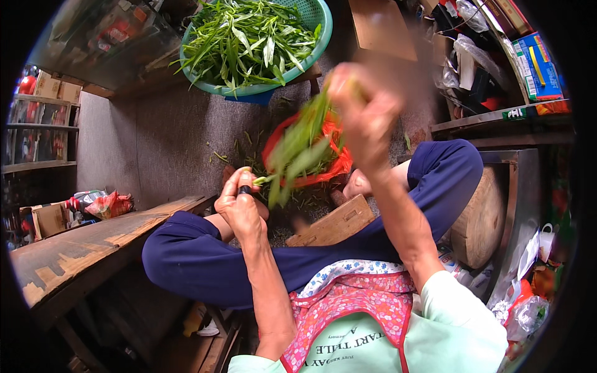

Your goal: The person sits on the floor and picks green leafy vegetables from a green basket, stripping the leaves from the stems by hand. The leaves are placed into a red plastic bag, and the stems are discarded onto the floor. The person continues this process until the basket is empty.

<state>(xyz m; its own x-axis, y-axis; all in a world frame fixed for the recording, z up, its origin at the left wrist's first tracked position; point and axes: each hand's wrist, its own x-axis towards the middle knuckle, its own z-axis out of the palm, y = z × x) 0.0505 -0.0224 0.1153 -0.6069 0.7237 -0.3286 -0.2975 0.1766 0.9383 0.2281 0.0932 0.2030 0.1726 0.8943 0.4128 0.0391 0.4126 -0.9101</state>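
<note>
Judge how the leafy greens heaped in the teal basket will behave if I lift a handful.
The leafy greens look light for their bulk, being thin and loosely piled. They'll probably flop, since the blades are long and narrow. Many cross one another, so a handful may drag neighbours over the rim of the teal basket.

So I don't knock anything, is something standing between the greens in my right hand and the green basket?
Nothing visible blocks the way. The greens in your right hand show blurred, with mostly floor between them and the green basket. The red bag shows behind the greens, off that path.
</note>
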